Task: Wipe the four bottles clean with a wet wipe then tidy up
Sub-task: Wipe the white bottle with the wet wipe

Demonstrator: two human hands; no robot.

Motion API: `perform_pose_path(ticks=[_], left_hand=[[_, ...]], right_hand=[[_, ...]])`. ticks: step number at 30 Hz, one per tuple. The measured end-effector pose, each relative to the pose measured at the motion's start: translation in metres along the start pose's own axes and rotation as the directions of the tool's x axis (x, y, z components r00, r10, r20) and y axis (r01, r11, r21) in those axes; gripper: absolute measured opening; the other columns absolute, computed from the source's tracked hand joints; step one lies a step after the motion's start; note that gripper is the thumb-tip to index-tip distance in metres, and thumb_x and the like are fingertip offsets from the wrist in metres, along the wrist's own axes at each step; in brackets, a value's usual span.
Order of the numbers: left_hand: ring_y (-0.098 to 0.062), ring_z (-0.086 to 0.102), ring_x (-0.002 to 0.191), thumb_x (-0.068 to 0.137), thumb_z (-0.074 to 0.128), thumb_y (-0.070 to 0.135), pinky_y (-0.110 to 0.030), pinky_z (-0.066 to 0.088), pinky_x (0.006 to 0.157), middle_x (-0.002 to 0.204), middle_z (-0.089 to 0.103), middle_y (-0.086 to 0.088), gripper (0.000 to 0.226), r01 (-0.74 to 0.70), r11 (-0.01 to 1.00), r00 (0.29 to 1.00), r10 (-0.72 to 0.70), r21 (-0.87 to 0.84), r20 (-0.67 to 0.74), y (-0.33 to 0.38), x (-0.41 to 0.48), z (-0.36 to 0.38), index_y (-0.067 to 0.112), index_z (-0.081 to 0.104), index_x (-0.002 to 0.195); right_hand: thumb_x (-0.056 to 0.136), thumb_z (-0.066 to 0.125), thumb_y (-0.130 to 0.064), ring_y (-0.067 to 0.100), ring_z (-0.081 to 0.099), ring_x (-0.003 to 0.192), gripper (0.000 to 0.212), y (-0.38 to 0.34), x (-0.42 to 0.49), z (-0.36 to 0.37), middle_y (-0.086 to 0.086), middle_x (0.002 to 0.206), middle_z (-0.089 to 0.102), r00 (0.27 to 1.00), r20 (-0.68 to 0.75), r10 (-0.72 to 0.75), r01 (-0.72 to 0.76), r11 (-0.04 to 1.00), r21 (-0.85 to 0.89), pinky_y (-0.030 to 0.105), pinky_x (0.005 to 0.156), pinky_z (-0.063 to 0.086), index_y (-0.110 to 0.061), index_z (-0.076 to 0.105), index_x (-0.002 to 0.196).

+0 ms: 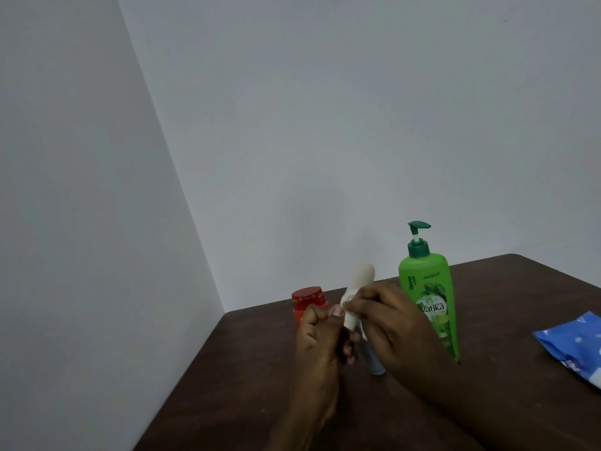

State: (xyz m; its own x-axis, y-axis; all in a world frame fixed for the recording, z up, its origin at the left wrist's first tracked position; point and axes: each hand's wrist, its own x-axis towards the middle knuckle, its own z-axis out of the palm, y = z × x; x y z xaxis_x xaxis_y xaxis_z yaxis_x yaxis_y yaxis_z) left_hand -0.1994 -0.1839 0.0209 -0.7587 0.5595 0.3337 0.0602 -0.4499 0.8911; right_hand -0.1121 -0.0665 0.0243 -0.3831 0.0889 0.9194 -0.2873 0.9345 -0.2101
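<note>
My left hand (pixel 320 333) grips a small cream-white bottle (pixel 359 281) above the dark brown table (pixel 487 369), its rounded top sticking up, blurred. My right hand (pixel 390 323) pinches a white wet wipe (pixel 349 315) against the bottle's lower part. A tall green pump bottle (pixel 429 297) stands upright just right of my hands. A red-capped bottle (pixel 307 302) stands behind my left hand, partly hidden. A pale blue-grey bottle (pixel 374 361) stands below my hands, mostly covered by them.
A blue wet-wipe pack (pixel 575 345) lies at the table's right side, cut by the frame edge. Grey walls meet in a corner behind the table's far left edge.
</note>
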Motion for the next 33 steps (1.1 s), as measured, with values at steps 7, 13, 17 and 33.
perform_pose_path(ticks=[7, 13, 17, 33], left_hand=[[-0.015, 0.071, 0.086, 0.096, 0.073, 0.025, -0.02, 0.052, 0.065, 0.096, 0.073, 0.005, 0.013, -0.337, 0.792, 0.938, 0.327, 0.509, 0.114, -0.001, -0.012, -0.003, 0.031, 0.062, 0.094], [-0.004, 0.068, 0.101, 0.09, 0.08, 0.024, -0.012, 0.053, 0.075, 0.107, 0.068, 0.018, 0.033, -0.463, 0.576, 0.861, 0.472, 0.674, 0.189, 0.001, -0.014, -0.006, 0.041, 0.059, 0.109], [-0.006, 0.07, 0.108, 0.087, 0.083, 0.022, -0.019, 0.058, 0.084, 0.115, 0.071, 0.02, 0.036, -0.42, 0.701, 0.878, 0.474, 0.576, 0.064, 0.004, -0.011, -0.008, 0.036, 0.066, 0.116], [-0.018, 0.074, 0.11, 0.084, 0.075, 0.001, -0.023, 0.059, 0.088, 0.118, 0.077, -0.004, 0.04, -0.303, 0.951, 0.946, 0.308, 0.068, -0.098, 0.01, -0.009, 0.007, 0.009, 0.065, 0.122]], right_hand=[[0.085, 0.058, 0.002, -0.004, 0.057, 0.097, 0.031, 0.015, 0.011, -0.016, 0.002, 0.104, 0.062, 0.944, -0.28, 0.177, -0.187, 0.982, -0.009, 0.001, 0.084, 0.041, -0.006, 0.077, 0.107], [0.084, 0.055, -0.003, 0.007, 0.062, 0.104, 0.029, 0.028, 0.012, -0.017, -0.003, 0.104, 0.066, 0.93, -0.285, 0.233, -0.238, 0.971, 0.018, 0.017, 0.087, 0.05, -0.01, 0.077, 0.102], [0.082, 0.059, 0.001, 0.016, 0.062, 0.101, 0.03, 0.015, 0.009, -0.012, 0.001, 0.105, 0.073, 0.973, -0.211, 0.098, -0.116, 0.99, -0.078, 0.022, 0.091, 0.047, -0.009, 0.078, 0.103], [0.094, 0.065, 0.006, 0.004, 0.073, 0.099, 0.034, 0.007, 0.006, 0.001, -0.015, 0.101, 0.079, 0.918, 0.003, 0.396, -0.356, 0.822, 0.444, 0.019, 0.086, 0.056, -0.023, 0.08, 0.103]])
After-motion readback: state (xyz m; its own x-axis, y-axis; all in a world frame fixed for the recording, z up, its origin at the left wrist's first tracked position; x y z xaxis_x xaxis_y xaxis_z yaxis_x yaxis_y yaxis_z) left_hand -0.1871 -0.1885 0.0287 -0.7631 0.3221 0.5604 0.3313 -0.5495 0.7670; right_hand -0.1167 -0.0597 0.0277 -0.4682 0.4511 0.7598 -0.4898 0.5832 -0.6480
